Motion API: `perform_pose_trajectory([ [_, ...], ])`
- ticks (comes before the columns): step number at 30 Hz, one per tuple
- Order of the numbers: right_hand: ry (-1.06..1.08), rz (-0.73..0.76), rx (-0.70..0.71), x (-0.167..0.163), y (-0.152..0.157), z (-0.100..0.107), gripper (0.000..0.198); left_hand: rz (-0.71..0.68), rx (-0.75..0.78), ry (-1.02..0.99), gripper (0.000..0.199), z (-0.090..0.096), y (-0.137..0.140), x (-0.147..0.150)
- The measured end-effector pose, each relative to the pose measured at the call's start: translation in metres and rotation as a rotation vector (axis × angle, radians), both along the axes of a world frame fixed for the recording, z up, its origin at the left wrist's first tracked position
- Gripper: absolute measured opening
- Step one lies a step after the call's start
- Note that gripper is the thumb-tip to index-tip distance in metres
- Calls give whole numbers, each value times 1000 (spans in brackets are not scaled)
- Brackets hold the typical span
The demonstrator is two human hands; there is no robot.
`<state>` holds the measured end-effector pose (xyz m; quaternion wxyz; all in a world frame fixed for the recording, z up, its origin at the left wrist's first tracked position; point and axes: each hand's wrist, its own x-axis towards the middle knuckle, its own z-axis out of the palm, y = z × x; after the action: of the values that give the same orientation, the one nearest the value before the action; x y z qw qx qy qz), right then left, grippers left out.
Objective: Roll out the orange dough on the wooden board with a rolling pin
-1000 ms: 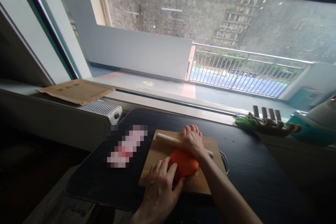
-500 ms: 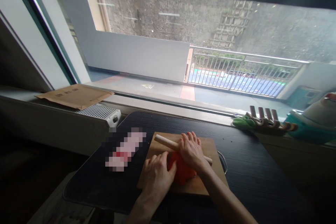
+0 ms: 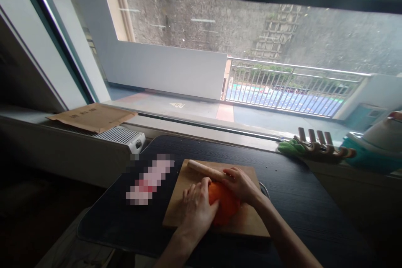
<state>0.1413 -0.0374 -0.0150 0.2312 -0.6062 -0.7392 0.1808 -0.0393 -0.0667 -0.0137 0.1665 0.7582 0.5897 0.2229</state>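
A soft orange piece of dough (image 3: 224, 205) lies on a wooden cutting board (image 3: 176, 201). My left hand (image 3: 199, 205) grips its left side, fingers curled and thumb lying over the dough. At the upper right edge of the dough, my right hand (image 3: 243, 184) is closed with bent fingers, the thumb touching the dough. A pale wooden rolling pin (image 3: 205, 169) lies slantwise on the board behind the dough. Its right end is hidden by my right hand, whose fingers are against or over the pin.
The board rests on a dark table (image 3: 150, 226). Left of it is a pixelated pinkish item (image 3: 153, 176). A brown envelope (image 3: 94, 117) lies on the radiator (image 3: 122, 135). A green cloth (image 3: 290, 147) and a rack with upright handles (image 3: 315, 142) stand by the window, near a teal container (image 3: 361, 150).
My right hand has shifted right, from lying across the rolling pin to the dough's upper right edge. My left hand has moved slightly right, and more of the dough shows.
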Motion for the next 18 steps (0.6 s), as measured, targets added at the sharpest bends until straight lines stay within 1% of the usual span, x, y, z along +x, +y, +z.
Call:
perform_pose_trajectory([
  [2,2,-9,9,6,1,0,24,-24,-34,-143,41,-4,3,1],
  [4,39,-59,54,11,3,1,26,-27,-45,-324,41,-9,8,-1],
  [6,113,-116,72,12,3,2,30,38,46,-487,35,-14,15,-6],
  [8,207,-126,62,8,0,5,33,141,190,-570,28,-19,21,-14],
  [10,271,-81,59,0,-4,9,31,165,263,-534,21,-23,23,-24],
  [12,255,-26,68,-12,-9,13,26,119,254,-400,15,-26,20,-32],
  [15,98,40,22,-30,-14,20,20,51,269,-213,16,-31,11,-43],
  [16,35,42,-5,-35,-14,21,18,33,288,-181,17,-33,9,-46],
  [18,-71,-5,-32,-46,-8,23,19,-3,322,-146,18,-35,6,-49],
])
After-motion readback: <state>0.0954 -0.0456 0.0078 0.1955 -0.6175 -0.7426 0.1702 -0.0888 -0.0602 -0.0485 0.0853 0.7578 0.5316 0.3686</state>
